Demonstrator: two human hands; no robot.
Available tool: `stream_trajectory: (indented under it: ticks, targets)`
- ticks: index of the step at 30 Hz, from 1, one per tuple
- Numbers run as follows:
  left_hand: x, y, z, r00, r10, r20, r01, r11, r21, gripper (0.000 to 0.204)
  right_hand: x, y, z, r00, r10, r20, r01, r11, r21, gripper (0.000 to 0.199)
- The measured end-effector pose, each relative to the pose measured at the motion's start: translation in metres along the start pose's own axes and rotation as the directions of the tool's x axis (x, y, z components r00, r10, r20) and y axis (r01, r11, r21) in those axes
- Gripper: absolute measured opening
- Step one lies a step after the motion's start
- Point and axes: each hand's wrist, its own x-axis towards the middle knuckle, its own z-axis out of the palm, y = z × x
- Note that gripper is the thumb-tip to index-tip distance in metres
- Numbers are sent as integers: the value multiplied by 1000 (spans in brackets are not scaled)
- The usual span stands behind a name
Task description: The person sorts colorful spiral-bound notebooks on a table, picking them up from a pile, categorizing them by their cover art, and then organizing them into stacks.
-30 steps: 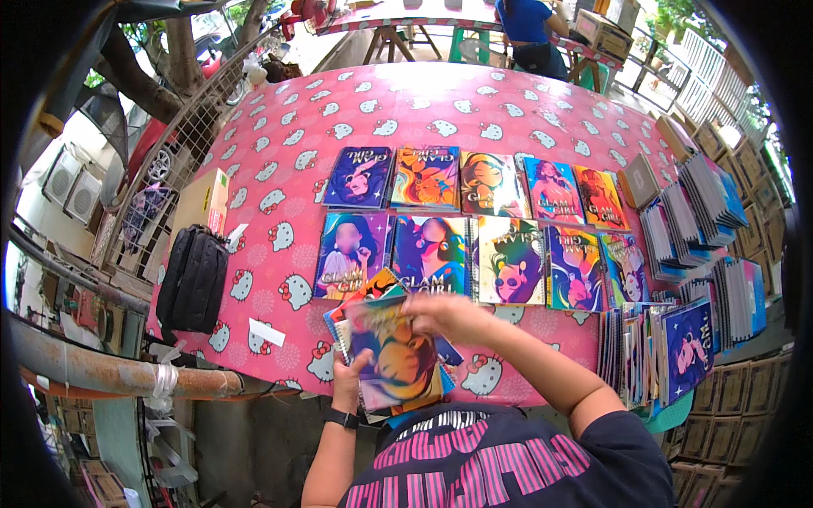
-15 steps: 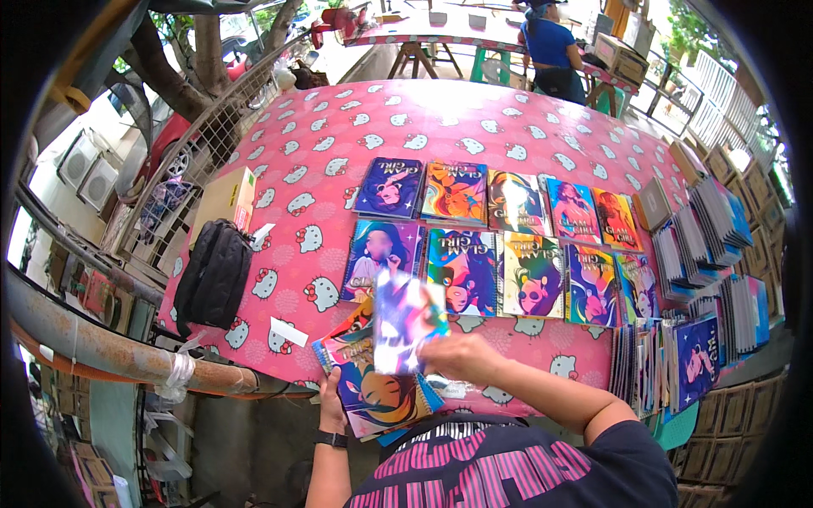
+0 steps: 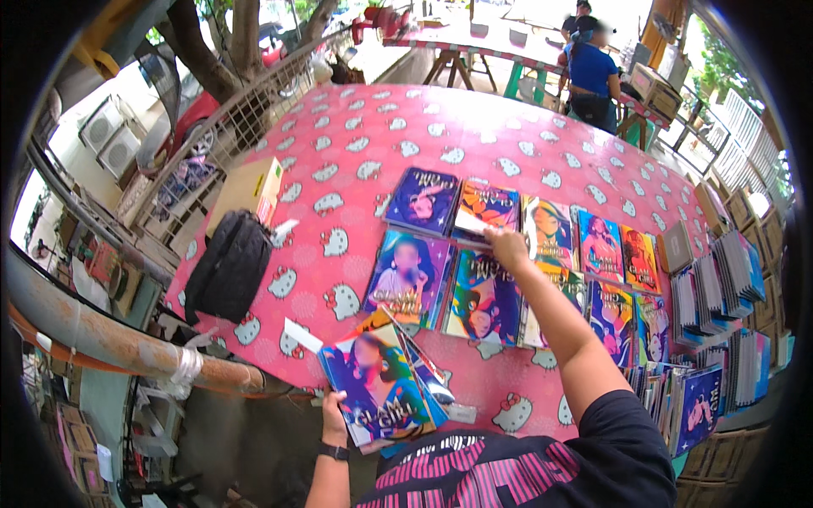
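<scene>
My left hand (image 3: 334,416) grips the left edge of a loose stack of spiral notebooks near the table's front edge. A purple and blue notebook (image 3: 360,381) with a drawn figure lies on top. Stretched out across the table, my right hand (image 3: 510,249) pinches a notebook (image 3: 472,224), of which mostly a pale tilted strip shows. It is over an orange notebook (image 3: 489,197) in the far row, beside a purple notebook (image 3: 422,201). Just below my right hand sits a colourful notebook (image 3: 481,298) of the near row. My forearm partly hides a notebook to its right.
The pink patterned table (image 3: 406,140) carries two rows of notebooks. Many stand upright along the right edge (image 3: 720,279). At left are a black bag (image 3: 227,267), a cardboard box (image 3: 246,199) and a rusty pipe (image 3: 135,343). Two people (image 3: 593,72) stand behind.
My right hand has moved from above the held stack to the far row with a notebook. The stack's top cover is now purple and blue instead of orange. The view has shifted slightly.
</scene>
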Motion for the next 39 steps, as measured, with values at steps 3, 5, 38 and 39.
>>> stream_trajectory:
  ticks: [3,5,38,39]
  targets:
    - [1,0,-3,998,-55,8,55,996,-63,29,-29,-34,-59,911,-21,-411,179,920,350,16]
    - [-2,10,12,997,-73,35,76,989,-124,31,-76,-81,-116,948,-264,-176,317,760,567,18]
    - [-23,40,3,997,-9,-81,21,989,148,51,95,-92,22,974,-167,-151,170,985,3,29]
    - [-27,48,10,996,-54,-70,63,989,133,54,92,-91,8,978,-194,-73,198,979,49,26]
